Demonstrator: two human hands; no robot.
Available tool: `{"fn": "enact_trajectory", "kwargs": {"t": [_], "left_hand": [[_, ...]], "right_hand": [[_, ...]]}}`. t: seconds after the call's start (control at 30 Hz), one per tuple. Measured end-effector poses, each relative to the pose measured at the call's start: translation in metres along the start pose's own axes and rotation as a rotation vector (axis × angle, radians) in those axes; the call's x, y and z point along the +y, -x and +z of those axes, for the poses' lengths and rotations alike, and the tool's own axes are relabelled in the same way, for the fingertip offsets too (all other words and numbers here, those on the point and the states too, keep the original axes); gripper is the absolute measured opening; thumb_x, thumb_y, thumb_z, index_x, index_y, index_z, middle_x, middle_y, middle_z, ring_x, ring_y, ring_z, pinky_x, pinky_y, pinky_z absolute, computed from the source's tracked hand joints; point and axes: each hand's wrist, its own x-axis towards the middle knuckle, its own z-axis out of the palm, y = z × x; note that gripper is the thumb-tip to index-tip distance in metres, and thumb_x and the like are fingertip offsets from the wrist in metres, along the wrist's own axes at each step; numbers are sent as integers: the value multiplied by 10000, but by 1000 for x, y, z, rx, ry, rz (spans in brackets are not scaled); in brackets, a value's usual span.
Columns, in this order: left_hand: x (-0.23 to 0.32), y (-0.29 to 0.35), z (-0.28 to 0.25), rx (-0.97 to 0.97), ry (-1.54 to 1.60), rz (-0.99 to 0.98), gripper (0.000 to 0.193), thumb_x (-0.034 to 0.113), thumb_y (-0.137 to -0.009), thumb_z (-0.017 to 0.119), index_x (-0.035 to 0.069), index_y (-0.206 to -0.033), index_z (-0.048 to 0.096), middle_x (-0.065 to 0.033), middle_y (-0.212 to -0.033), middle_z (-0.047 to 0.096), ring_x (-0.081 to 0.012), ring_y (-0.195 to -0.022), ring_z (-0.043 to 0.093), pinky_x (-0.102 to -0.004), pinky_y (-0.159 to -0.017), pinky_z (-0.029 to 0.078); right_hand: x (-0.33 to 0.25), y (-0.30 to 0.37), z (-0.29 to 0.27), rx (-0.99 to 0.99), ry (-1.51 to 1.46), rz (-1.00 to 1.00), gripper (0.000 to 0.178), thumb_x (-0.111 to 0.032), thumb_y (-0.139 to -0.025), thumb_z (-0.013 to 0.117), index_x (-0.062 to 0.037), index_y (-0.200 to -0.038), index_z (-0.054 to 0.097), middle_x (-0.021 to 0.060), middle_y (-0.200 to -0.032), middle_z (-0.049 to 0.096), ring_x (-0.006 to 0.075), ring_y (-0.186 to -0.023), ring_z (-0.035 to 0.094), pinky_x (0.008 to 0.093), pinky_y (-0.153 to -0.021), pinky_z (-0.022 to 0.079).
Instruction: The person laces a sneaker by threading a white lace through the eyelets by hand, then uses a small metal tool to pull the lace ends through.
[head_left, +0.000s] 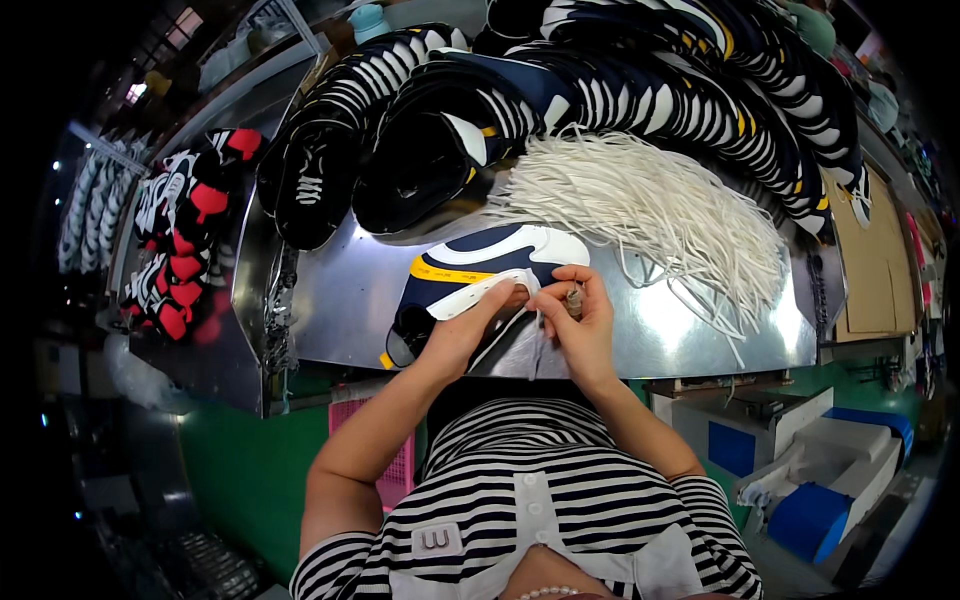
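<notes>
A navy, white and yellow shoe upper (470, 240) lies on the metal tabletop in front of me, its collar toward the lower left. My left hand (478, 318) grips its white eyelet edge, thumb on top and fingers tucked underneath. Close beside it, my right hand (580, 318) pinches a white shoelace (538, 335) at the eyelets, and the lace hangs down between my hands. Which eyelet the lace passes through is hidden by my fingers. Just beyond the upper lies a large heap of loose white shoelaces (650, 205).
Long nested rows of similar shoe uppers (620, 95) curve across the back of the metal table (330, 300). Red, black and white uppers (185, 235) are piled at the left. Brown cardboard (875, 265) stands at the right, and a pink basket (400, 465) sits below the table.
</notes>
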Motion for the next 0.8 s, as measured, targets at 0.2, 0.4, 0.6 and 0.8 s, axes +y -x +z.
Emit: {"fn": "enact_trajectory", "kwargs": {"t": [0.2,0.4,0.6,0.8], "left_hand": [[-6,18,0,62,33,152,280,208,-990,601,-14,-1151,658,-60,-1077,687,-120,-972,636,-255,-870,499],[-13,19,8,121,43,230,221,134,-955,647,-3,-1127,668,-33,-1054,686,-93,-928,628,-242,-814,500],[-7,22,7,164,25,185,182,126,-942,662,5,-1077,685,-7,-995,690,-78,-866,629,-232,-764,501],[-10,25,5,163,-26,231,173,125,-943,661,4,-1062,694,-2,-990,697,-66,-857,631,-216,-744,500]], "right_hand": [[-1,3,11,-23,217,-16,329,-16,-877,690,-16,-1111,459,78,-858,695,100,-742,651,217,-639,495],[-19,8,8,-87,533,-48,328,-59,-885,703,-11,-1108,468,125,-890,700,167,-785,691,265,-685,520],[-34,16,-4,-240,519,-94,226,-65,-924,658,14,-1090,525,138,-914,691,187,-776,679,279,-662,523],[-36,13,-4,-258,513,-35,141,-48,-947,619,32,-1049,566,128,-861,692,144,-691,644,273,-614,516]]}}
